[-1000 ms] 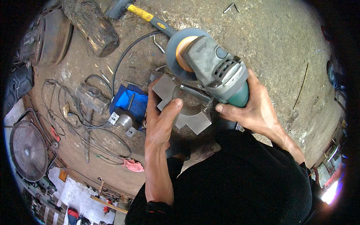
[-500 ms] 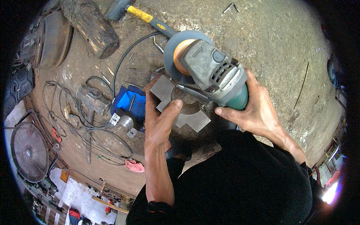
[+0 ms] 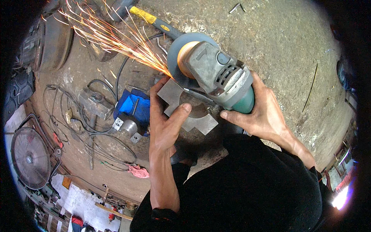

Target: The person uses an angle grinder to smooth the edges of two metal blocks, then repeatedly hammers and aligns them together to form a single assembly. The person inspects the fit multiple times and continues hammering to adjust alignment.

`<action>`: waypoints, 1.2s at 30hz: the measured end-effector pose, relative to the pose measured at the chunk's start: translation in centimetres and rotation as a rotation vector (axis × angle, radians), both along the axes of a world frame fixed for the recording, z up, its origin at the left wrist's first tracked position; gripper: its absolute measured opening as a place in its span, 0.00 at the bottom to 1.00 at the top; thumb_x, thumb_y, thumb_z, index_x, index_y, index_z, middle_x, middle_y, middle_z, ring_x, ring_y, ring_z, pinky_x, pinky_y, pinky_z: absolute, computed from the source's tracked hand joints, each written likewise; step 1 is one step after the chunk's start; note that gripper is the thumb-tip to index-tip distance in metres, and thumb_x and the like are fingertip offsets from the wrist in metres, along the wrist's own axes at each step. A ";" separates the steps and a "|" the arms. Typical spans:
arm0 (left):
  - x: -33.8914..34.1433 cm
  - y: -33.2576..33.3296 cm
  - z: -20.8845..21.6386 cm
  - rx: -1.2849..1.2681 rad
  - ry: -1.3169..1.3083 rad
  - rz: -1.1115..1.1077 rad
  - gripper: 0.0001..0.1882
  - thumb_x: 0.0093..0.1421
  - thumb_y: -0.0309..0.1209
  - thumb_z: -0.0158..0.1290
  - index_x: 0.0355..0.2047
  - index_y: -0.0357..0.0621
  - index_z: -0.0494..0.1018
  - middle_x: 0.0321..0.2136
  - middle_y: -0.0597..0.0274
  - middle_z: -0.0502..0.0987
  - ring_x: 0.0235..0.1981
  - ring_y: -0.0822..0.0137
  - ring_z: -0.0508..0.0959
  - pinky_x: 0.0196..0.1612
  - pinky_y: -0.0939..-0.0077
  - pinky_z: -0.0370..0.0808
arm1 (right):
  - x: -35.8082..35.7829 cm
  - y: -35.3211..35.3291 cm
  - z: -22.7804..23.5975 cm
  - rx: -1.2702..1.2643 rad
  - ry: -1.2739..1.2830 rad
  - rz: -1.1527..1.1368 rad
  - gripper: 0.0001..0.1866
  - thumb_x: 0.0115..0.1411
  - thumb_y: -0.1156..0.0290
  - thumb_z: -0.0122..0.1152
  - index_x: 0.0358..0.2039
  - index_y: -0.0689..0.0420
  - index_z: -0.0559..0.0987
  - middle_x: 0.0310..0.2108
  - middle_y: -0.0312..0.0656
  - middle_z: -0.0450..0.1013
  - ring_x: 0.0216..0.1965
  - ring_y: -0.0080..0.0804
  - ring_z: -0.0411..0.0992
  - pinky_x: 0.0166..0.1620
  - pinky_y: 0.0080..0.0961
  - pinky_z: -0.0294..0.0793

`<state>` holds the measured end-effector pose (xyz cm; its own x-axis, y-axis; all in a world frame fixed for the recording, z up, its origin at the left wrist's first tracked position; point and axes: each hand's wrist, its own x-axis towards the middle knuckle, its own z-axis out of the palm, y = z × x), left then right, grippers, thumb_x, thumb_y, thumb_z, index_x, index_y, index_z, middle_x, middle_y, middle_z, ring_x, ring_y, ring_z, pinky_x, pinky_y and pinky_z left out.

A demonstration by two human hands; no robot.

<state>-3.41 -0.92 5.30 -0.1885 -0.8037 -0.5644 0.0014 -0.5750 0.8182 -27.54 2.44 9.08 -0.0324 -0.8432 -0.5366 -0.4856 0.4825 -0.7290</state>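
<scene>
The left hand (image 3: 167, 129) pinches the metal plate (image 3: 170, 92) at the sparking wheel's (image 3: 173, 58) edge. The right hand (image 3: 267, 108) wraps around the grinder (image 3: 216, 71). If that jumps, the wheel could cut the left hand.

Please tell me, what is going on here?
A person's right hand holds an angle grinder by its green body, while the left hand grips a notched metal plate, thumb on top. Sparks fly from the edge of the grinder's grey disc, beside the plate's far corner, toward the upper left. A hammer with a yellow and grey handle lies on the ground beyond.
</scene>
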 end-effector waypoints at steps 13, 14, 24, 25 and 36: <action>0.1 -0.3 0.1 0.020 -0.020 0.007 0.40 0.56 0.18 0.60 0.69 0.42 0.59 0.60 0.51 0.70 0.60 0.61 0.71 0.63 0.63 0.70 | 0.0 0.1 -0.4 -0.110 0.006 0.035 0.42 0.50 0.59 0.79 0.59 0.67 0.68 0.36 0.62 0.81 0.38 0.58 0.84 0.45 0.46 0.83; 0.1 -0.3 0.1 0.016 -0.027 0.004 0.40 0.56 0.18 0.60 0.69 0.42 0.59 0.60 0.51 0.70 0.60 0.61 0.71 0.63 0.63 0.70 | 0.0 0.1 -0.4 -0.108 0.022 0.046 0.42 0.50 0.59 0.79 0.59 0.67 0.68 0.36 0.62 0.81 0.37 0.58 0.84 0.45 0.45 0.83; 0.4 -0.4 -0.6 -0.033 -0.101 -0.022 0.44 0.51 0.20 0.65 0.68 0.35 0.59 0.62 0.47 0.70 0.62 0.57 0.72 0.66 0.61 0.68 | 0.1 0.1 -0.2 -0.090 -0.043 -0.046 0.41 0.48 0.61 0.80 0.58 0.65 0.70 0.42 0.61 0.81 0.45 0.55 0.83 0.51 0.45 0.81; 0.6 -0.5 -0.7 -0.014 -0.124 -0.041 0.45 0.50 0.20 0.66 0.68 0.35 0.59 0.61 0.47 0.71 0.62 0.57 0.72 0.66 0.62 0.68 | 0.0 0.1 -0.2 -0.073 -0.054 -0.068 0.41 0.48 0.62 0.80 0.58 0.65 0.70 0.43 0.60 0.81 0.46 0.55 0.83 0.52 0.44 0.80; 1.2 -0.4 -1.2 0.046 -0.228 -0.043 0.48 0.46 0.22 0.71 0.67 0.33 0.59 0.58 0.46 0.73 0.59 0.57 0.74 0.63 0.61 0.71 | -0.3 0.2 0.1 -0.091 0.001 0.021 0.41 0.49 0.61 0.79 0.59 0.66 0.70 0.41 0.61 0.81 0.42 0.56 0.83 0.51 0.45 0.82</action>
<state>-2.24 -1.31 4.14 -0.0857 -0.7703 -0.6319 -0.2057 -0.6069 0.7677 -27.86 2.61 9.20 -0.0146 -0.8889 -0.4578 -0.4952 0.4042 -0.7690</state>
